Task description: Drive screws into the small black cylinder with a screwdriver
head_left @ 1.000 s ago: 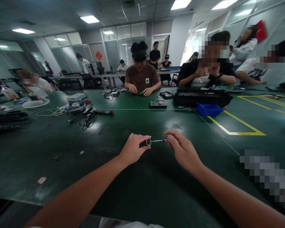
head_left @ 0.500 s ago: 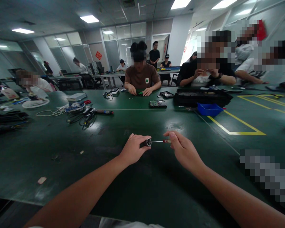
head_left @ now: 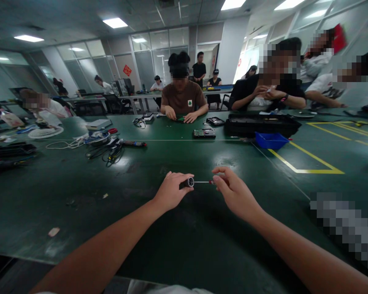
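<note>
A short black cylinder (head_left: 189, 182) with a pale ring at its open end is gripped between the thumb and fingers of my left hand (head_left: 171, 191), above the green table (head_left: 159, 245). To its right, my right hand (head_left: 234, 190) has its fingers bent round the red handle of a thin screwdriver (head_left: 202, 182). The metal shaft lies level and its tip meets the ringed end of the cylinder. Most of the handle is hidden by my right fingers.
Across the table, a person (head_left: 184, 98) handles a green board. An opened device (head_left: 204, 133), a blue bin (head_left: 270, 140) and a long black housing (head_left: 260, 124) lie ahead. Coiled cables (head_left: 112, 151) are at the left, and a pixelated object is at the right edge.
My right hand has shifted slightly left and its fingers have changed position on the screwdriver handle, hiding more of it. My left hand and the cylinder have moved very slightly left.
</note>
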Demonstrator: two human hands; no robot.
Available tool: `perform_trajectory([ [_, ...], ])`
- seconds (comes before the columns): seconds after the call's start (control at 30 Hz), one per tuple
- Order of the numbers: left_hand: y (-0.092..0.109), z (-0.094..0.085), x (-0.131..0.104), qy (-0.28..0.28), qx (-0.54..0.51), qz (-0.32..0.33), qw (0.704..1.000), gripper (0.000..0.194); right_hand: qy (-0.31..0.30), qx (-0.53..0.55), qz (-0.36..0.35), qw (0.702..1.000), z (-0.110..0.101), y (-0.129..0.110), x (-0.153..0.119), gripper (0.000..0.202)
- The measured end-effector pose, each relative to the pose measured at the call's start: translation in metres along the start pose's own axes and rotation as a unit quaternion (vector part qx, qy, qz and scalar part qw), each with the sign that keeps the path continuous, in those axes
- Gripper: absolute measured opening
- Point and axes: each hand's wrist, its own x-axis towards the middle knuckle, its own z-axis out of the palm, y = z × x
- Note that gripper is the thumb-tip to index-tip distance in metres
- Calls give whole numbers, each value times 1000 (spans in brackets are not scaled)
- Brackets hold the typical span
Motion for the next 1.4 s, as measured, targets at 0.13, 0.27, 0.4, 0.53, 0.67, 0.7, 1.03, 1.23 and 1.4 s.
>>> perform_trajectory([
  [0.13,0,1,0,-1,1,10,1000,38,15,15,-15,1000,0,0,1,22],
  [0.27,0,3,0,-5,7,19,1000,38,17,-12,9,1000,0,1,2,35],
  [0.4,-1,5,0,-13,11,13,1000,38,28,20,-6,999,1,4,2,28],
  [0.53,-2,5,0,-8,2,10,1000,37,17,21,-4,1000,0,0,1,27],
  [0.67,-4,4,0,-6,-3,13,1000,37,1,-21,7,1000,-2,-4,1,35],
  [0.7,-4,4,0,-6,-3,12,1000,37,6,-12,2,1000,-1,-3,1,31],
  [1.03,1,2,1,-8,2,4,1000,36,0,34,-1,999,0,-2,0,32],
  [1.23,1,3,1,1,-5,3,1000,38,40,154,11,987,3,4,2,25],
  [1.4,1,1,0,8,-4,27,1000,38,61,318,106,940,4,9,13,27],
])
